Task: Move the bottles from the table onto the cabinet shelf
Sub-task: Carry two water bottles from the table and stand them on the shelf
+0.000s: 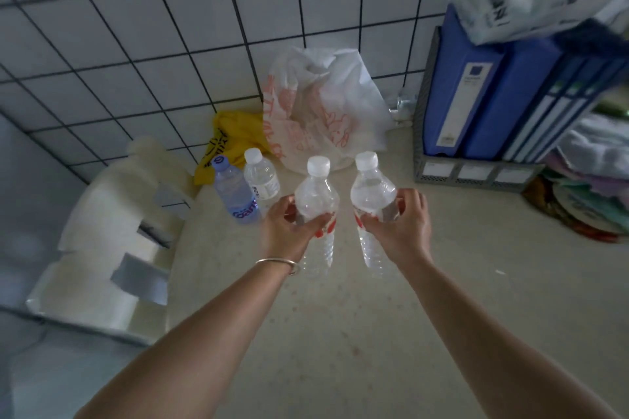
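Standing upright, two clear bottles are being gripped: one by the left hand, another by the right hand, fingers curled around each.

1. Counter: pale, speckled surface, set against a tiled wall at its far edge.
2. Blue-labelled bottle: upright, near the far left corner.
3. Clear bottle with white cap: upright, just beside item 2.
4. Yellow bag: crumpled, at the far edge by the wall.
5. White plastic bag with red print: far edge, middle.
6. Grey file rack: far right, holding blue binders.
7. Stack of folded cloths: right edge.
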